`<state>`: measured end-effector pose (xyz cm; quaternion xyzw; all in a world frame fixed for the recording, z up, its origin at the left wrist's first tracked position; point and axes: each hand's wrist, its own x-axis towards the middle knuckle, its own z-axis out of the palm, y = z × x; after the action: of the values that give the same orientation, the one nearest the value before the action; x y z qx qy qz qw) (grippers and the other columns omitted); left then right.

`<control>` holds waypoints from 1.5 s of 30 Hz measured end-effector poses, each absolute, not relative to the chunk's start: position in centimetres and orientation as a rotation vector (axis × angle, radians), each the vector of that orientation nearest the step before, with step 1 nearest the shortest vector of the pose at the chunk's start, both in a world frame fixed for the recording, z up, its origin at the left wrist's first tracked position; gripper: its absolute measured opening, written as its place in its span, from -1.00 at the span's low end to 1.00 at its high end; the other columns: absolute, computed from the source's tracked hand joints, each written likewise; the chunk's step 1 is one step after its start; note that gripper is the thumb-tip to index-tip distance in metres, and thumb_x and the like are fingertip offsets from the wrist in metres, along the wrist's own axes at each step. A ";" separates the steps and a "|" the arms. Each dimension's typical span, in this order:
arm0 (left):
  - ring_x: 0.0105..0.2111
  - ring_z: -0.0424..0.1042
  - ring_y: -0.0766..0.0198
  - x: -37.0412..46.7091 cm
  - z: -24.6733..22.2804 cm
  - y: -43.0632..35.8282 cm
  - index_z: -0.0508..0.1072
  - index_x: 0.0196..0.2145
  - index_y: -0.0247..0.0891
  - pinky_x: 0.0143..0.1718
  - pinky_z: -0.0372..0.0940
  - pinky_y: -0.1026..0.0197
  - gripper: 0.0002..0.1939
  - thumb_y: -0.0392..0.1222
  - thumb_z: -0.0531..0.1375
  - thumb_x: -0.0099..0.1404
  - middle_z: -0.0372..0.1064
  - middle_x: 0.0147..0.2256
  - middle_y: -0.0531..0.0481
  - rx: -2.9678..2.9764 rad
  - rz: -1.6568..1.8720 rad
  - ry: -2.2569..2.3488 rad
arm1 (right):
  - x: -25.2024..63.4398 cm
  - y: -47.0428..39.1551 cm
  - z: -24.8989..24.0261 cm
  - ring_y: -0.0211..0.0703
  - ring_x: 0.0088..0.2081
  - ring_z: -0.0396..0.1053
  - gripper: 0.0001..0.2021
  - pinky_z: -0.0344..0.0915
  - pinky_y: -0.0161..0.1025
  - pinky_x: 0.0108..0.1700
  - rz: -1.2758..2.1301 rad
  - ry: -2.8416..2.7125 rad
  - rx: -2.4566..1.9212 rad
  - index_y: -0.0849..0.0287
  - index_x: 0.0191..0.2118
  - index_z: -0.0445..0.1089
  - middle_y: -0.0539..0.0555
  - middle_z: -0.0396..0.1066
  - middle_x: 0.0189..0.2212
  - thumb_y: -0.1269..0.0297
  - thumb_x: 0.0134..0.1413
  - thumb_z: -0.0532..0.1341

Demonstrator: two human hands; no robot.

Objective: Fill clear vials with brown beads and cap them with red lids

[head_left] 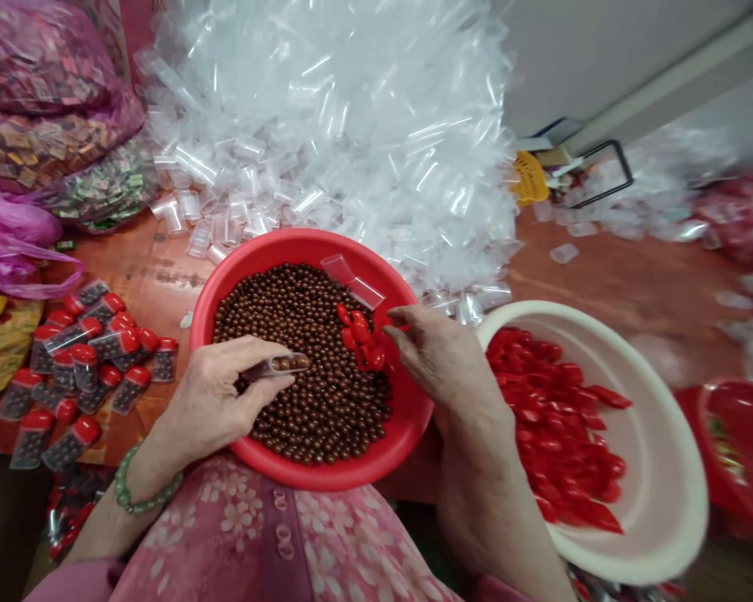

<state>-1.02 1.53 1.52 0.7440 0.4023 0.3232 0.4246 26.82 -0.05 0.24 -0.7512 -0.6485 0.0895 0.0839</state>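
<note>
My left hand (232, 393) pinches a clear plastic tube (264, 366) lying on its side, with a few brown balls (292, 362) at its mouth. Below it, a red basin (314, 477) holds a mass of small brown balls (314, 410). At the basin's right side my right hand (439, 355) has its thumb and fingers close together beside a small heap of red caps (367, 339). Whether a cap is between those fingers is hidden. Two empty clear tubes (365, 291) lie on the balls near the far rim.
A large pile of clear tubes (351, 125) rises behind the basin. Filled red-capped tubes (97, 343) lie at left, below bags of small packets (43, 109). A white basin (658, 468) with red caps (552, 418) stands at right, next to a red bowl (744, 435).
</note>
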 end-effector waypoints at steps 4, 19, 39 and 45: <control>-0.28 0.52 0.28 -0.8 1.4 1.7 0.55 -0.17 -0.30 -0.22 0.36 0.28 -0.83 -0.27 0.21 0.29 0.57 -0.24 -0.07 1.915 0.784 0.999 | 26.2 0.4 -0.2 0.02 -0.29 0.46 -0.80 0.27 -0.14 -0.24 0.358 -2.018 -2.277 0.16 -0.21 0.46 0.17 0.53 -0.33 0.26 0.20 0.11; -0.25 0.52 0.27 -0.9 0.4 2.2 0.56 -0.19 -0.30 -0.20 0.37 0.25 -0.82 -0.27 0.26 0.24 0.56 -0.22 -0.07 1.520 0.791 0.993 | 25.1 0.3 -1.1 -0.12 -0.42 0.40 -0.70 0.31 -0.16 -0.33 0.774 -1.624 -1.961 0.13 -0.09 0.42 0.08 0.48 -0.37 0.16 0.07 0.23; -0.34 0.40 0.40 0.4 -0.4 1.7 0.40 -0.29 -0.29 -0.18 0.32 0.29 -0.72 -0.18 0.37 0.09 0.43 -0.33 0.06 0.887 0.946 0.913 | 19.5 -1.8 2.0 -0.10 -0.31 0.46 -0.94 0.43 -0.13 -0.23 0.995 -1.629 -1.264 0.03 -0.34 0.53 0.06 0.52 -0.38 0.21 0.06 0.34; -0.33 0.40 0.36 0.6 -0.2 1.6 0.41 -0.30 -0.29 -0.19 0.29 0.27 -0.80 -0.23 0.32 0.12 0.44 -0.34 0.04 1.006 0.903 0.949 | 18.0 -1.1 1.1 -0.22 -0.35 0.43 -0.76 0.44 -0.23 -0.27 1.082 -1.372 -1.329 0.02 -0.17 0.48 0.00 0.45 -0.34 0.19 -0.02 0.39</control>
<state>0.64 1.63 -0.22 0.4479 0.4224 0.4018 0.6779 18.04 -1.09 1.15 -0.5388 -0.5564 0.4386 0.4557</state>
